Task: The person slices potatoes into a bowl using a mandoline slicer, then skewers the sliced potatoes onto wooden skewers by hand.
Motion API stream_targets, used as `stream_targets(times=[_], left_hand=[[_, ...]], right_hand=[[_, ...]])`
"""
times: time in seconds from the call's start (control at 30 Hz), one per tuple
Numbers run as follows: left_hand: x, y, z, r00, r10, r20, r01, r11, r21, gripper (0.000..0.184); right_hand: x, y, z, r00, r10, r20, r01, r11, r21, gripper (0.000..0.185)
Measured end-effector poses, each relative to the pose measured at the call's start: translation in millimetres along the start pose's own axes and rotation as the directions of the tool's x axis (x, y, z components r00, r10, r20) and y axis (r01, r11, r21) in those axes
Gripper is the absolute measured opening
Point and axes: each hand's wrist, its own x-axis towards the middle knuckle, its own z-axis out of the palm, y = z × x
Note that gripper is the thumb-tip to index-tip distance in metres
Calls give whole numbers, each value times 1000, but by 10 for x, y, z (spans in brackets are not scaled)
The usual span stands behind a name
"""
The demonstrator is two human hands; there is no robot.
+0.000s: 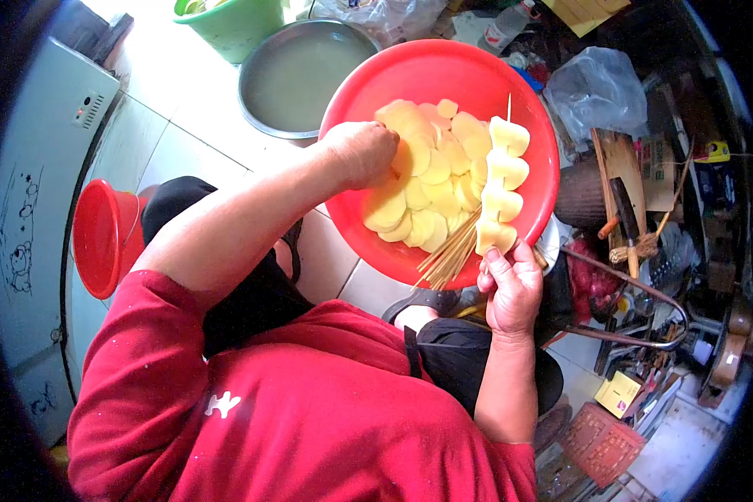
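Observation:
A wide red basin (439, 67) holds a pile of thin, pale yellow slices (435, 167). My left hand (364, 155) is closed over the pile's left edge; its fingertips are hidden and what they hold cannot be made out. At the basin's near right side, my right hand (510, 284) pinches the lower end of a skewer (509, 105). Folded yellow slices (502, 205) are threaded along it, with the bare tip pointing away from me. Several loose wooden sticks (450, 258) lie in a bundle between the pile and my right hand.
Beyond the basin stand a metal bowl of cloudy liquid (305, 79) and a green tub (234, 33). A red bucket (100, 238) is at the left, near a white cabinet (38, 209). Plastic bags (598, 92), a hammer (626, 213) and other clutter lie at the right.

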Motion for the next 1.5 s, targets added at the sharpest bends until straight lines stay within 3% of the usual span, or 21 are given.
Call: stream_targets(times=[0.07,0.13,0.17,0.23,0.27,0.33,0.53,0.6,0.77,1.0,1.1,1.2,1.23,1.27,1.37,1.5], left_hand=[[-7,0,91,1000,-6,-4,6,1000,-23,23],[-56,17,234,909,59,-412,-17,994,104,23],[-68,52,199,909,59,-412,-17,994,104,23],[-74,142,38,992,-57,-109,59,998,15,22],[-71,157,-48,992,-56,-109,58,998,15,22],[-44,150,-165,979,-112,172,111,994,16,32],[-33,-39,-68,997,-53,-59,54,998,20,32],[-15,-81,-72,998,-53,-25,52,998,-25,34],[-6,-61,-56,987,-53,-149,47,998,-45,32],[43,-53,20,987,-38,-156,42,999,22,27],[7,-158,-213,992,-104,-65,98,991,-85,27],[-137,-281,-439,919,-248,-305,66,862,-503,40],[-172,-244,-611,935,-349,-62,185,629,-755,42],[-141,-263,-573,935,-350,-64,184,631,-754,42],[-36,-302,-407,936,-350,34,74,101,-992,33],[48,-265,-297,923,-377,70,66,-23,-998,32]], right_hand=[[-2,-8,-1,1000,0,26,1,999,-42,17],[-1,6,-3,1000,-6,25,7,1000,-29,16],[0,11,-3,1000,-13,24,13,1000,-17,14],[0,12,-6,1000,-2,25,3,1000,-23,14],[-1,14,-7,1000,9,26,-8,1000,-29,14],[-8,8,12,1000,13,20,-12,999,-33,14],[-17,-5,26,1000,17,11,-16,998,-52,14],[-16,6,20,1000,13,9,-13,998,-59,14],[-18,7,15,999,26,33,-23,997,-72,14],[-29,34,44,999,30,44,-27,997,-74,13],[-32,36,31,998,25,50,-21,997,-72,13],[-32,43,15,999,12,48,-9,997,-77,13],[-30,47,8,999,12,53,-7,996,-90,13],[-25,48,6,998,11,58,-5,995,-104,13],[-29,22,22,997,16,69,-9,995,-100,13],[-38,10,26,998,6,63,1,994,-105,12]])
